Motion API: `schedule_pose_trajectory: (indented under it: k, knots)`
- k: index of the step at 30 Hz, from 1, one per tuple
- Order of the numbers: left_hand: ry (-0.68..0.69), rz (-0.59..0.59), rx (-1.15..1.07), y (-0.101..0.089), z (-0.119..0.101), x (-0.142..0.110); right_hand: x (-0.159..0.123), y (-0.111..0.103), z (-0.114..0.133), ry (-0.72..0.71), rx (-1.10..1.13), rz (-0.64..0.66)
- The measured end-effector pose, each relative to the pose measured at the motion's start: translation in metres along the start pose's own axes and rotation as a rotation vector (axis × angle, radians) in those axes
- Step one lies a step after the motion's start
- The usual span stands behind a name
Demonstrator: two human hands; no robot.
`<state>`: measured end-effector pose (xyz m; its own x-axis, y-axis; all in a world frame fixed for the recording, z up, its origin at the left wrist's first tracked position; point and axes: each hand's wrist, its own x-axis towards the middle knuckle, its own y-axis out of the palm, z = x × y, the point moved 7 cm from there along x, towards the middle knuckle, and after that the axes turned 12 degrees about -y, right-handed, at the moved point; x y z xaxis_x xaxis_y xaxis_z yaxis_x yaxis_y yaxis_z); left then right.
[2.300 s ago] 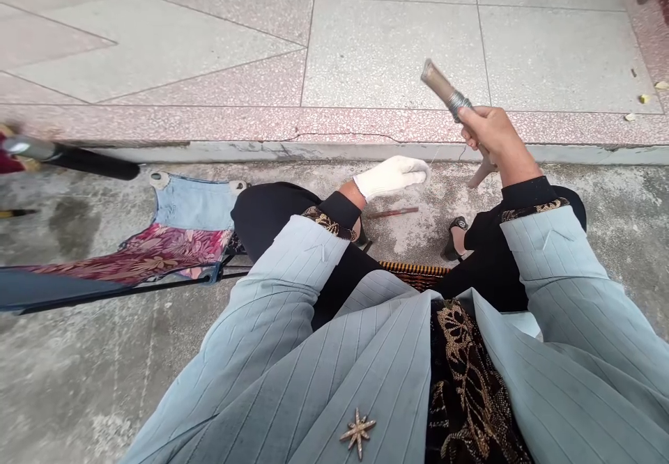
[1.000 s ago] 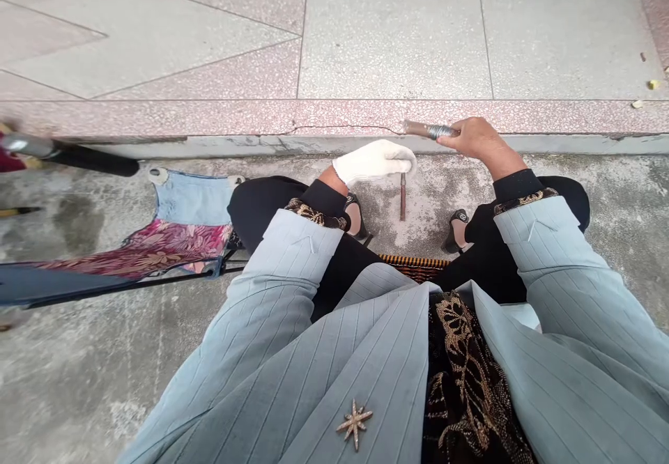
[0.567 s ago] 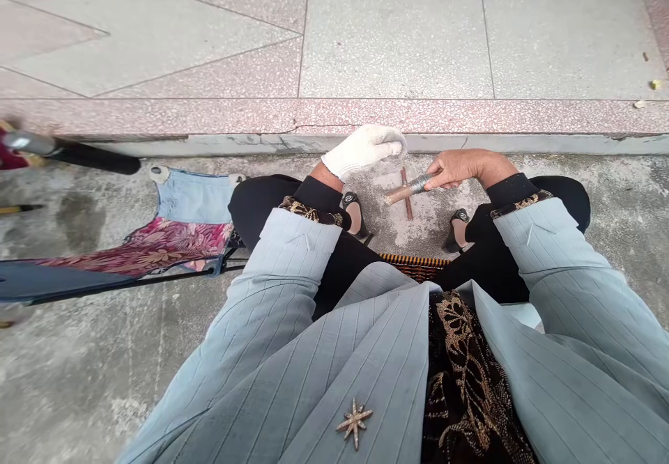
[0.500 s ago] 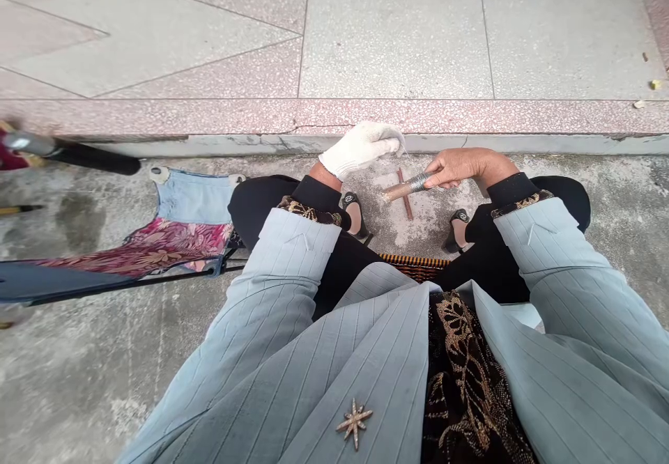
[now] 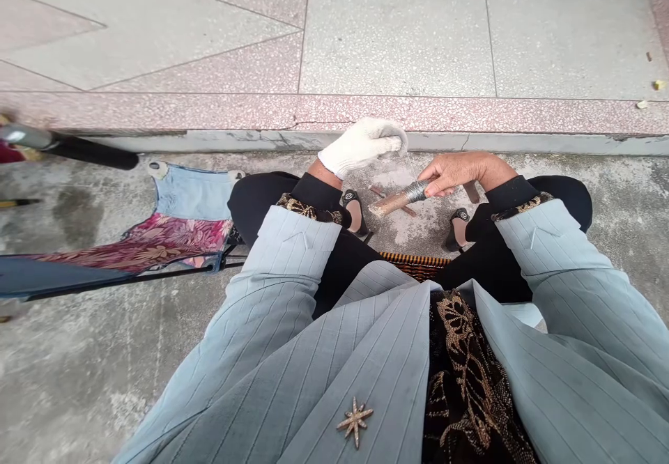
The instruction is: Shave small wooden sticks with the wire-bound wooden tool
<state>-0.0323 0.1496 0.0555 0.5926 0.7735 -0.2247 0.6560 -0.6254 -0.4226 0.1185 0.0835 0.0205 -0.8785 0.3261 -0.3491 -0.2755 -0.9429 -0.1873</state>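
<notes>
My left hand [image 5: 364, 146], in a white knitted glove, is closed around a thin, pale strand [image 5: 410, 166]. This strand runs down from its fingers to a coil of grey wire or thread [image 5: 415, 191] wound around a wooden stick [image 5: 389, 204]. My bare right hand [image 5: 454, 171] grips the stick beside the coil, its thumb along the windings. The stick's light, cut end points to the left. Behind the stick shows a thin reddish bar [image 5: 377, 191]; I cannot tell if it is joined. Under my right wrist a brown wooden piece [image 5: 472, 192] sticks out.
A folding chair [image 5: 172, 237] with floral fabric stands at the left. Beyond it a dark-handled object [image 5: 94, 152] juts in. A tiled step [image 5: 235, 112] edges the concrete ground ahead. My feet in black shoes [image 5: 355, 212] flank the stick; a woven seat edge [image 5: 415, 266] lies below me.
The wooden stick has turned and shifted slightly left in my right hand. The reddish bar has swung from nearly upright to slanted, and the brown piece under my right wrist has come into view.
</notes>
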Motion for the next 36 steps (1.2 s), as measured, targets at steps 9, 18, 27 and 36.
schedule_pose_trajectory:
  k: [9,18,27,36]
  knots:
    - [-0.190,0.046,0.110,0.038,0.042,0.031,-0.044,-0.040,0.027,0.018,-0.045,-0.626]
    - [-0.032,0.171,0.129,0.046,0.010,0.009,-0.066,-0.085,-0.009,0.382,-0.620,-0.944]
    - [-0.021,0.018,0.162,0.028,0.011,0.011,-0.025,-0.005,-0.012,0.119,-0.151,0.055]
    - [-0.029,0.108,0.059,0.056,0.009,0.012,-0.087,-0.086,0.015,-0.121,0.081,-1.153]
